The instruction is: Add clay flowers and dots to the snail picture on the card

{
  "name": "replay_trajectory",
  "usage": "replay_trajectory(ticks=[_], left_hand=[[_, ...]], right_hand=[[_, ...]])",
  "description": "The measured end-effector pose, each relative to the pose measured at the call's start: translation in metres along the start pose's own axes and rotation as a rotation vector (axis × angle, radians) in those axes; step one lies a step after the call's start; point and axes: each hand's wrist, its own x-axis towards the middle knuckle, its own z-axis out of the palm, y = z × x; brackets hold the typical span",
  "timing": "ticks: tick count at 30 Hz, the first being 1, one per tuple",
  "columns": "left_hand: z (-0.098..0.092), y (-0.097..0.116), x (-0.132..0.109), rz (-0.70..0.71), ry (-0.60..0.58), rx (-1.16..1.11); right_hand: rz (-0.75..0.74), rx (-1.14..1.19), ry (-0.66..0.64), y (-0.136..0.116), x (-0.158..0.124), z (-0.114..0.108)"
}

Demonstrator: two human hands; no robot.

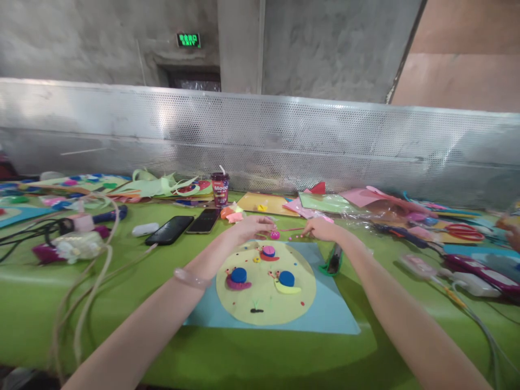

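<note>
My left hand (252, 227) hovers over the far edge of the artwork, fingers stretched out and apart. Just beyond its fingertips is a pink lump of clay (275, 235). My right hand (322, 228) has its fingers pinched together by tiny pink bits (296, 236) on the table; what it pinches, if anything, is too small to name. Between my forearms lies a light blue sheet (337, 319) bearing a pale yellow paper disc (266, 300). On the disc are three clay snails with round shells: one blue-and-purple snail (239, 277), one blue-and-yellow snail (286, 280) and one pink-and-red snail (268, 253).
A green roll of tape (333, 261) stands right of the disc. Two phones, a black phone (169, 230) and another phone (203, 221), lie left, near a purple cup (220, 189) with a straw. Cables (81, 303) hang at left. Red scissors (463, 232) lie right.
</note>
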Motion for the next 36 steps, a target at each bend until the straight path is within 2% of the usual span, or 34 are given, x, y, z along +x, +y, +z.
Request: replay_trajectory(ticks=[6,8,11,16,19,21,24,28,32,36], left_hand=[[0.002,0.003,-0.002,-0.006,0.012,-0.026],[0.003,0.005,-0.004,-0.004,0.014,-0.035],[0.003,0.006,-0.005,0.001,0.029,-0.049],[0.002,0.004,-0.003,0.009,0.059,-0.078],[0.002,0.003,-0.002,0.015,0.068,-0.104],[0.002,0.002,-0.001,0.020,0.076,-0.120],[0.001,0.003,-0.002,0.028,0.083,-0.137],[0.002,0.005,-0.004,0.040,0.073,-0.150],[0.004,0.005,-0.004,0.046,0.050,-0.164],[0.005,0.005,-0.003,0.049,0.032,-0.174]], right_hand=[[-0.016,0.045,0.227,-0.013,-0.004,-0.010],[-0.018,0.066,0.261,-0.020,-0.005,-0.012],[0.014,0.093,0.156,-0.027,-0.009,-0.012],[0.111,0.144,-0.182,-0.014,-0.026,-0.014],[0.117,0.150,-0.228,-0.001,-0.036,-0.021],[0.097,0.135,-0.172,0.003,-0.038,-0.024],[0.027,0.116,0.008,-0.005,-0.032,-0.023],[-0.133,0.145,0.304,-0.042,-0.014,-0.008],[-0.268,0.162,0.492,-0.078,-0.003,0.008],[-0.285,0.138,0.622,-0.086,0.001,0.015]])
